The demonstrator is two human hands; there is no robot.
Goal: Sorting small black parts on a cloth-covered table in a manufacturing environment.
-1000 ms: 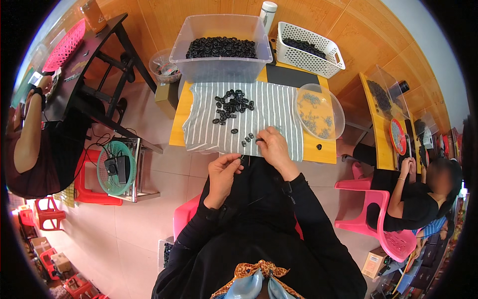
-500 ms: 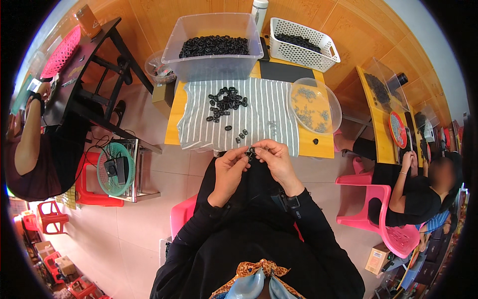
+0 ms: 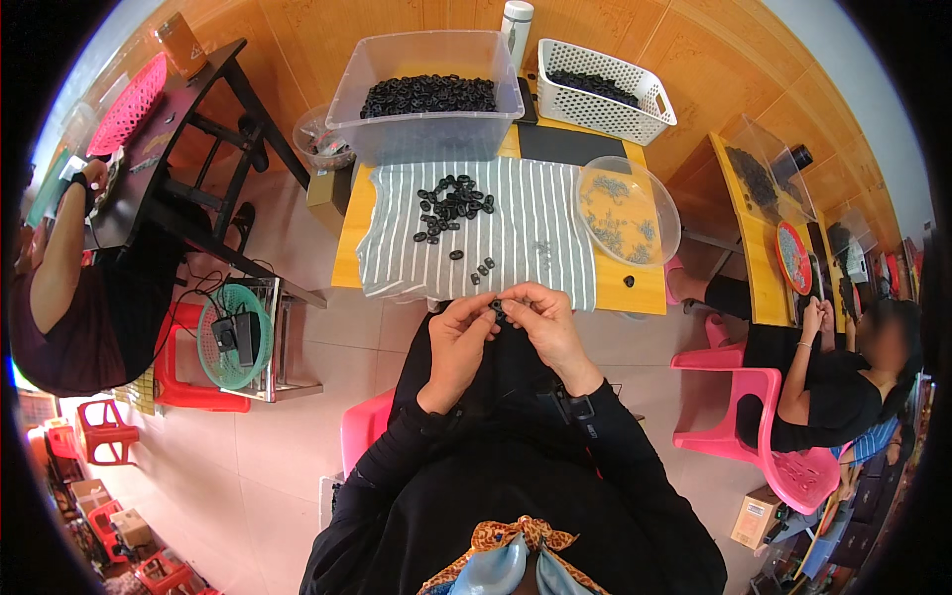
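Note:
Both my hands meet just in front of the table's near edge, over my lap. My left hand [image 3: 459,349] and my right hand [image 3: 547,330] pinch one small black oval part [image 3: 498,309] between their fingertips; its details are partly covered by the fingers. Beyond them a grey-and-white striped cloth [image 3: 397,260] covers much of the table. On it lies a loose pile of black oval parts [image 3: 454,206]. Several more black parts [image 3: 482,270] sit closer to my hands, and a patch of tiny grey pieces [image 3: 542,254] lies at the cloth's right.
Behind the cloth stand a clear bin [image 3: 426,139] of black parts, a white perforated basket [image 3: 605,107] and a white bottle [image 3: 516,22]. A round clear tray [image 3: 666,213] holds small grey pieces. Other people sit at a dark table [image 3: 149,178] leftward and a yellow table [image 3: 744,233] rightward.
My right fingers have closed in toward the left ones around the black part. The two hands stay in nearly the same place.

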